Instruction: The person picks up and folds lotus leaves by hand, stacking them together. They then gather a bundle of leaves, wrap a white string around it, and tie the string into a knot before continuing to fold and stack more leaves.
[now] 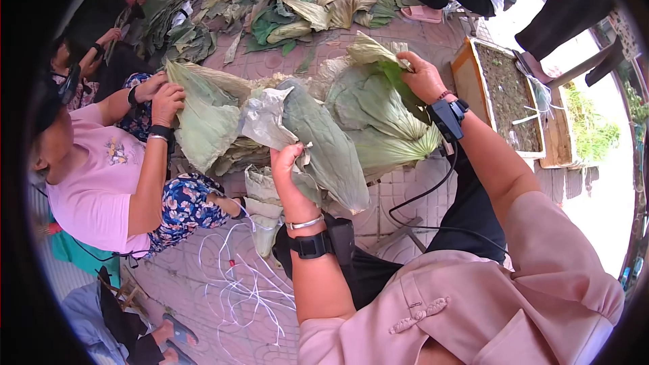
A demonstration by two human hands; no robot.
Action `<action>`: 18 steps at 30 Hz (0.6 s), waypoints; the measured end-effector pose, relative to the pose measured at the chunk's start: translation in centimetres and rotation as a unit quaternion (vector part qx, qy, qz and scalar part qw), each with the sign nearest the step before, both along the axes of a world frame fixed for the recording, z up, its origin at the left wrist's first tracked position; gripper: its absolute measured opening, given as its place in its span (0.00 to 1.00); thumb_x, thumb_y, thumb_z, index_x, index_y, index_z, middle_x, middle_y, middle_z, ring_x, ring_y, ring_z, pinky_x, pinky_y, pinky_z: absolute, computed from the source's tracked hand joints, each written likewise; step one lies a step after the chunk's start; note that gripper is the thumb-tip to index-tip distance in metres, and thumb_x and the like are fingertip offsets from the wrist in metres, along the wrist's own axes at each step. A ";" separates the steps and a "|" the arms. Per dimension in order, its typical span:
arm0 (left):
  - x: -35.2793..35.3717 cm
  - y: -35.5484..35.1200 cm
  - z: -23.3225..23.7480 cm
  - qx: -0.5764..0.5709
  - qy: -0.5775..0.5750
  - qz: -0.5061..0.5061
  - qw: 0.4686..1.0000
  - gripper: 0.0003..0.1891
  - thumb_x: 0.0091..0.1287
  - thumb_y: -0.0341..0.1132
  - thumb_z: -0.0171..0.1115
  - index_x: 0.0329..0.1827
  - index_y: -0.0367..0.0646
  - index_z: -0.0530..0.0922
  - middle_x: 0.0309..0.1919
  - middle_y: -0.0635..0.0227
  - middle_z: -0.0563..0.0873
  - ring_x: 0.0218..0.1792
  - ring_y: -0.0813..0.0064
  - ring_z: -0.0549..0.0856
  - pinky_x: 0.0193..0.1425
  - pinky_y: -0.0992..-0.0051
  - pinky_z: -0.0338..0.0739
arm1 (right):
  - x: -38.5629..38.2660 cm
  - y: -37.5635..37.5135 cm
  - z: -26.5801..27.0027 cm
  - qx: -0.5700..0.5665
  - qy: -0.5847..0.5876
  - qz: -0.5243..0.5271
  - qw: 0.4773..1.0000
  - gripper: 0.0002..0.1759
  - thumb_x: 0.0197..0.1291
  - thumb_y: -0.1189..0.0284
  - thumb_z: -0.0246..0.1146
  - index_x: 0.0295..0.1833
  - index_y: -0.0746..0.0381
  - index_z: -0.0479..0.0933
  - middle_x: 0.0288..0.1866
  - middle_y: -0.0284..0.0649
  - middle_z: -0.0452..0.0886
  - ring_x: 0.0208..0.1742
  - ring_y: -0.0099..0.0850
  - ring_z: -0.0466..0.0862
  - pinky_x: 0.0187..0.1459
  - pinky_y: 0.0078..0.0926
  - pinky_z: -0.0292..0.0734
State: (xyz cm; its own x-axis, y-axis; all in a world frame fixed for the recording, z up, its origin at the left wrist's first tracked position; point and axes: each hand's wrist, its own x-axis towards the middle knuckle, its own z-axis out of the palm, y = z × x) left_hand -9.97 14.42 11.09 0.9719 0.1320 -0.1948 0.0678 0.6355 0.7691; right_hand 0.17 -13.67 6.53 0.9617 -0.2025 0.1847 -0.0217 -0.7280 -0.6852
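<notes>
- The folded leaf [321,138] is dull grey-green and long, and a pale, papery piece [266,118] sits beside it. Both are in front of the person, above the floor.
- The wide leaf [378,111] is just to the right of it. It is light green, with thin lines spreading out like a fan and a bright green bit near its top edge.
- The left hand [286,162] is closed, with its thumb on top, pinching the low edge of the folded leaf.
- The right hand [422,80] has its fingers and thumb pressed together on the top edge of the wide leaf.
- The leaves look dry, thin and wrinkly, with curled, ragged edges.
- A co-worker [101,169] on the left holds up another crinkly leaf [206,118].
- Skinny white strings [233,287] lie tangled on the pinkish tiled floor [182,277].
- Behind is a messy leaf heap [304,10].
</notes>
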 end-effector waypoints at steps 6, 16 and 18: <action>-0.2 0.1 -0.4 0.008 -0.011 0.003 1.000 0.11 0.57 0.36 0.55 0.40 0.41 0.75 0.34 0.74 0.75 0.38 0.78 0.75 0.47 0.78 0.68 | -2.8 0.2 -0.2 -0.217 0.034 0.207 0.953 0.15 0.53 0.75 0.54 0.46 0.58 0.79 0.42 0.44 0.79 0.42 0.47 0.79 0.46 0.39 0.74; 0.0 0.7 -1.3 0.006 -0.004 0.002 1.000 0.14 0.57 0.38 0.56 0.43 0.41 0.74 0.35 0.74 0.75 0.38 0.79 0.74 0.48 0.79 0.67 | -4.6 3.0 -3.7 -0.298 0.061 0.183 0.935 0.13 0.55 0.73 0.54 0.48 0.55 0.72 0.43 0.42 0.76 0.45 0.46 0.78 0.45 0.41 0.74; -0.1 0.5 -0.6 0.032 -0.032 0.003 0.999 0.15 0.57 0.39 0.56 0.44 0.41 0.74 0.37 0.73 0.75 0.39 0.79 0.74 0.48 0.79 0.67 | -4.1 2.6 -3.8 -0.260 0.052 0.190 0.945 0.08 0.58 0.69 0.54 0.42 0.57 0.74 0.38 0.45 0.78 0.41 0.48 0.79 0.42 0.42 0.74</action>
